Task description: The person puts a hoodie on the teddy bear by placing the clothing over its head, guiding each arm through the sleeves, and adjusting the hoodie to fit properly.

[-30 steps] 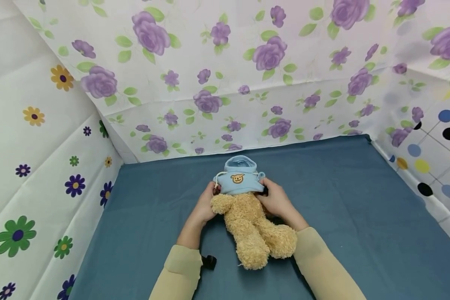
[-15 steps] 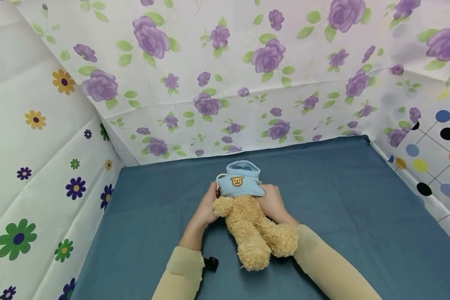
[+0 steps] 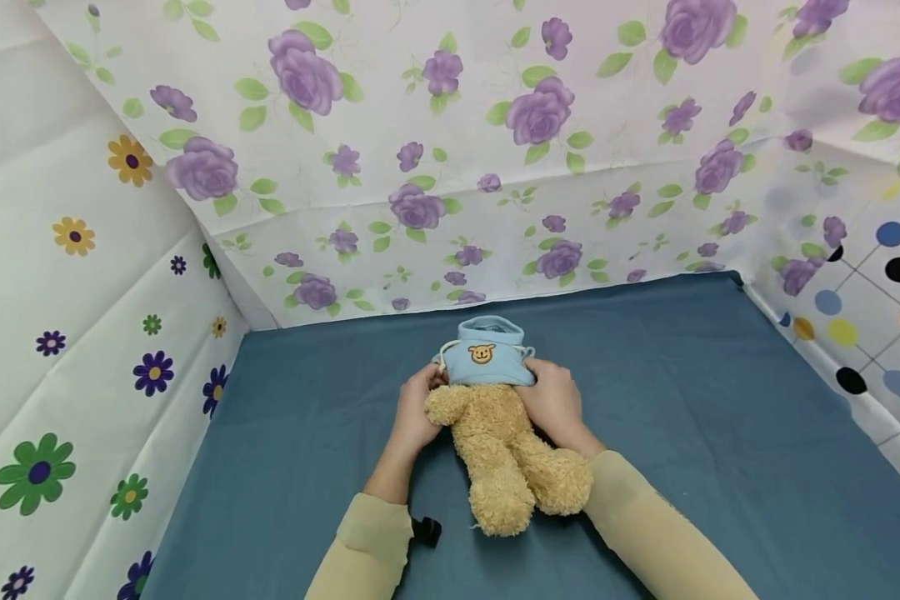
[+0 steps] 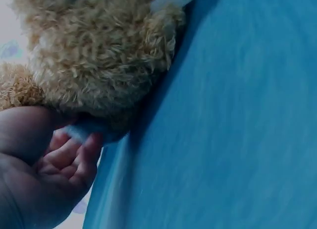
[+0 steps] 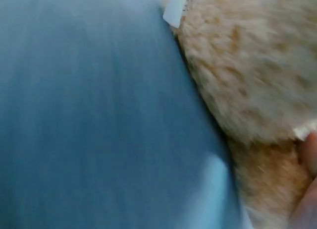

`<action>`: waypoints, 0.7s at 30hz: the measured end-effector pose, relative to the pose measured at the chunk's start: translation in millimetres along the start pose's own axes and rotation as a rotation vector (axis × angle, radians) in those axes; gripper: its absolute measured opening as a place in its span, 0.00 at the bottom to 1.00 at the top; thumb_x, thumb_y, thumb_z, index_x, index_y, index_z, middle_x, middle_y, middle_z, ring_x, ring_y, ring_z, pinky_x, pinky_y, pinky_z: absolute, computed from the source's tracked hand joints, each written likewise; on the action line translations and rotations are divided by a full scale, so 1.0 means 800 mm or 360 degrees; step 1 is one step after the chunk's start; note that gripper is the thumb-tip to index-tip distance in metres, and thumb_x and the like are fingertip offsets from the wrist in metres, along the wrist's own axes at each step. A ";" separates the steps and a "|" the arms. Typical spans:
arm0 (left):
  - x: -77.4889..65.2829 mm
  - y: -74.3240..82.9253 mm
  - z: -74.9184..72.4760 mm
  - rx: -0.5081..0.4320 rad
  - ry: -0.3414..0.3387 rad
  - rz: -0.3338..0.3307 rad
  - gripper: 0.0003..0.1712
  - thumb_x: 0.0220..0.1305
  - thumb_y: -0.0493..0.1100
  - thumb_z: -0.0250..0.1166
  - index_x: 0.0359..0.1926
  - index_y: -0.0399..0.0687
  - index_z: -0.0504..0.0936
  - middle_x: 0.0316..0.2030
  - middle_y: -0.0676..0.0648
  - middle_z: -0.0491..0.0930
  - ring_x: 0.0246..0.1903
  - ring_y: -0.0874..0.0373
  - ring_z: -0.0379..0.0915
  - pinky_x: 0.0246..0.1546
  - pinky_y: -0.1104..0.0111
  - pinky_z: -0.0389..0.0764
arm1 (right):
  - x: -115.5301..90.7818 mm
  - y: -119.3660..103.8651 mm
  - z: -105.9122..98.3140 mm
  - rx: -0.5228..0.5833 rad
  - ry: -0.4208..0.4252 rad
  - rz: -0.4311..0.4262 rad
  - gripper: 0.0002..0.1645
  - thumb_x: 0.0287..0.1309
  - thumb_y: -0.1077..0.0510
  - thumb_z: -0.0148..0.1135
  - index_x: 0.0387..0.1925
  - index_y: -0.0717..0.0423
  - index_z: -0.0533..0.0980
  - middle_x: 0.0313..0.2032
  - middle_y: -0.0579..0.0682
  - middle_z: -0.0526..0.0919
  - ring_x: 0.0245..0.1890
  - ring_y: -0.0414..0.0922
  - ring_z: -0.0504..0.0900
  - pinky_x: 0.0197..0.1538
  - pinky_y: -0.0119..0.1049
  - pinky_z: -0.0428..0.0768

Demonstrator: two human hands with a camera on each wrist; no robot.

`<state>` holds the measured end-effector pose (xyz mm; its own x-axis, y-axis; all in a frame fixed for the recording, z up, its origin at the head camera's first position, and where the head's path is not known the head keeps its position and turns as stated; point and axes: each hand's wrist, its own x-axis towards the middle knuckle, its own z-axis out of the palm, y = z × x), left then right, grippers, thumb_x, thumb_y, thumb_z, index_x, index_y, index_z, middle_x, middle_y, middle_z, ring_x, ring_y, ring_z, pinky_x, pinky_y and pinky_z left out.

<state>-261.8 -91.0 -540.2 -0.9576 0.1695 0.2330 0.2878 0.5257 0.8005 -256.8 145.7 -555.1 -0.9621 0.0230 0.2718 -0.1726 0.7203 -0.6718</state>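
Observation:
A tan plush teddy bear [image 3: 493,429] lies on its back in the head view, its legs toward me. A light blue sweater [image 3: 498,367] with a bear-face patch covers its head end, the round neck opening [image 3: 491,327] facing away. My left hand [image 3: 417,410] grips the sweater's left edge beside the bear's arm; the left wrist view shows its fingers [image 4: 89,152] curled at the blue cloth. My right hand [image 3: 557,402] holds the hem on the right, its thumb at the cloth. Only a bit of the right fingers [image 5: 311,152] shows in the right wrist view. The bear's head is hidden.
Blue-grey cloth [image 3: 690,433] covers the table. A floral sheet [image 3: 480,158] rises at the back, with patterned sheets at the left [image 3: 97,317] and right [image 3: 862,308]. A black strap end [image 3: 426,532] sticks out by the left sleeve.
The sweater's neck opening has shifted slightly right and looks narrower than a second ago. Both hands keep hold of the sweater, with small shifts. The bear's body has hardly moved.

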 end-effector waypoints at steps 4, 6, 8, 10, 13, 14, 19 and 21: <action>0.002 0.004 -0.024 -0.0237 -0.0015 -0.0069 0.13 0.71 0.37 0.72 0.54 0.40 0.85 0.51 0.43 0.84 0.49 0.46 0.81 0.48 0.56 0.79 | -0.004 0.000 -0.019 -0.0144 0.0069 -0.0097 0.12 0.64 0.54 0.79 0.46 0.53 0.86 0.57 0.58 0.77 0.49 0.56 0.78 0.40 0.49 0.80; 0.002 0.012 -0.040 -0.0331 -0.0039 -0.0098 0.16 0.72 0.41 0.72 0.57 0.41 0.84 0.53 0.42 0.83 0.51 0.45 0.78 0.48 0.55 0.77 | -0.006 0.002 -0.027 -0.0146 0.0076 -0.0195 0.16 0.64 0.54 0.79 0.51 0.53 0.86 0.58 0.56 0.78 0.54 0.57 0.76 0.46 0.52 0.81; 0.000 0.023 -0.053 -0.0357 -0.0127 -0.0130 0.19 0.72 0.45 0.74 0.59 0.45 0.84 0.54 0.44 0.82 0.52 0.46 0.76 0.46 0.54 0.75 | -0.007 0.004 -0.031 -0.0094 0.0017 -0.0287 0.15 0.68 0.55 0.76 0.53 0.52 0.85 0.53 0.52 0.82 0.49 0.52 0.78 0.46 0.51 0.80; -0.003 0.032 -0.059 -0.0248 -0.0305 -0.0078 0.24 0.71 0.47 0.75 0.63 0.46 0.82 0.57 0.44 0.81 0.55 0.46 0.76 0.50 0.52 0.76 | -0.006 0.004 -0.035 -0.0031 -0.0105 -0.0367 0.12 0.73 0.55 0.71 0.54 0.48 0.84 0.46 0.47 0.84 0.41 0.47 0.80 0.42 0.48 0.80; -0.005 0.041 -0.057 -0.0013 -0.0527 -0.0020 0.35 0.68 0.49 0.77 0.71 0.46 0.77 0.65 0.44 0.77 0.61 0.44 0.74 0.59 0.48 0.76 | 0.000 0.008 -0.042 0.0092 -0.0368 -0.0410 0.07 0.79 0.56 0.62 0.54 0.45 0.81 0.40 0.43 0.82 0.29 0.40 0.76 0.35 0.43 0.76; -0.006 0.042 -0.055 0.0061 -0.0571 -0.0019 0.38 0.68 0.49 0.77 0.73 0.45 0.74 0.68 0.43 0.75 0.64 0.44 0.73 0.62 0.47 0.75 | 0.002 0.009 -0.045 0.0134 -0.0473 -0.0418 0.07 0.80 0.55 0.61 0.54 0.45 0.80 0.38 0.43 0.81 0.27 0.40 0.75 0.33 0.42 0.75; -0.010 0.030 -0.049 0.0188 -0.0570 -0.0083 0.37 0.68 0.46 0.78 0.72 0.43 0.74 0.66 0.42 0.77 0.67 0.41 0.72 0.66 0.45 0.72 | 0.007 0.014 -0.061 0.0192 -0.0942 -0.0461 0.29 0.76 0.48 0.66 0.72 0.50 0.72 0.38 0.44 0.79 0.25 0.40 0.75 0.33 0.40 0.76; -0.010 0.020 -0.046 0.0139 -0.0567 -0.0078 0.33 0.69 0.46 0.76 0.70 0.44 0.76 0.64 0.43 0.78 0.66 0.42 0.72 0.66 0.45 0.73 | 0.008 0.012 -0.066 0.0173 -0.1034 -0.0475 0.38 0.71 0.48 0.69 0.76 0.51 0.67 0.38 0.45 0.78 0.25 0.40 0.75 0.33 0.40 0.75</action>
<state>-250.1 -114.3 -509.1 -0.9100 0.4140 -0.0238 0.2565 0.6072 0.7520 -253.3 189.1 -523.6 -0.7961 -0.6050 0.0124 -0.4350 0.5579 -0.7067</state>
